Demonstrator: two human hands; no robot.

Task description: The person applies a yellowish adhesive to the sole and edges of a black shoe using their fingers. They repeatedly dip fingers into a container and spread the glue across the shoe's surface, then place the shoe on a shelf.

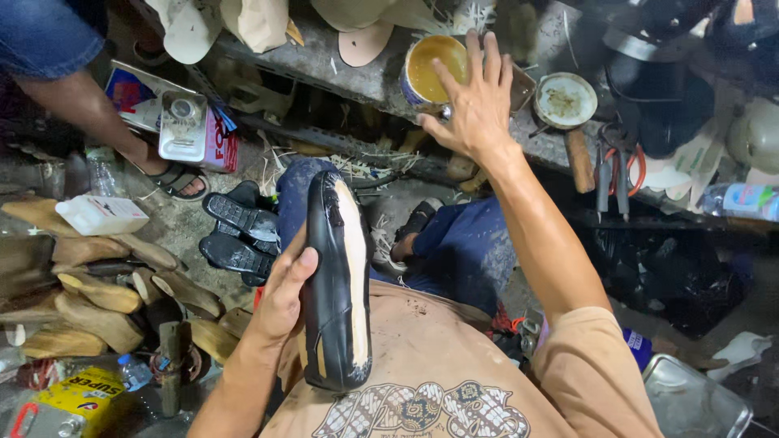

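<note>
Cluttered workshop floor, left hand (284, 296) gripping black shoe (337, 284), right hand (475, 101) seemingly touching glue can (430, 71)

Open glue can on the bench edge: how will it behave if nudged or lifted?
The glue can sits near the bench edge, so a push may drop it. It looks nearly full and lidless: probably heavy, apt to spill. The right hand reaches beside it; the rim is probably sticky.

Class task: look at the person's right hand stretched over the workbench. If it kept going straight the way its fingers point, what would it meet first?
Most likely the open can of yellowish glue: the right hand already overlaps its rim, fingers spread toward it. Whether they touch is unclear from this overhead angle.
</note>
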